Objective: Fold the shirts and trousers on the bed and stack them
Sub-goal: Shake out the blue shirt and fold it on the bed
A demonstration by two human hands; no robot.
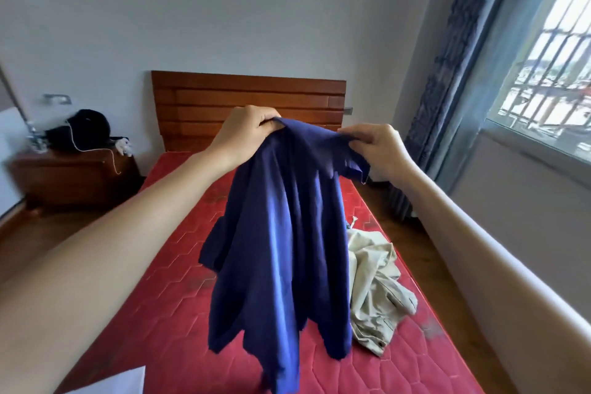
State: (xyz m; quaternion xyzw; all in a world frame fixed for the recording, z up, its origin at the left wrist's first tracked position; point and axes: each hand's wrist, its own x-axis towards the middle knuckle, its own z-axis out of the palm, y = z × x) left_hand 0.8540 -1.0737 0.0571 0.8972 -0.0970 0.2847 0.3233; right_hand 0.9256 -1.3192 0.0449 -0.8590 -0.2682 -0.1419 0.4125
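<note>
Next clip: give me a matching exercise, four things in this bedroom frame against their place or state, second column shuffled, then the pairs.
Things:
1. blue shirt
2. beige trousers
3. black bag
4. left hand

Places or states:
A. crumpled on the red mattress
B. on the wooden nightstand
C. hanging in the air, held up by both hands
D. grips the shirt's top edge, opposite the right hand

Pairs: 1-C, 2-A, 3-B, 4-D

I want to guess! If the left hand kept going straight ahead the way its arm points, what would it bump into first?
Probably the wooden headboard. The left hand, gripping the blue shirt, reaches over the red mattress toward it, with nothing visible between, though depth is hard to judge.
</note>
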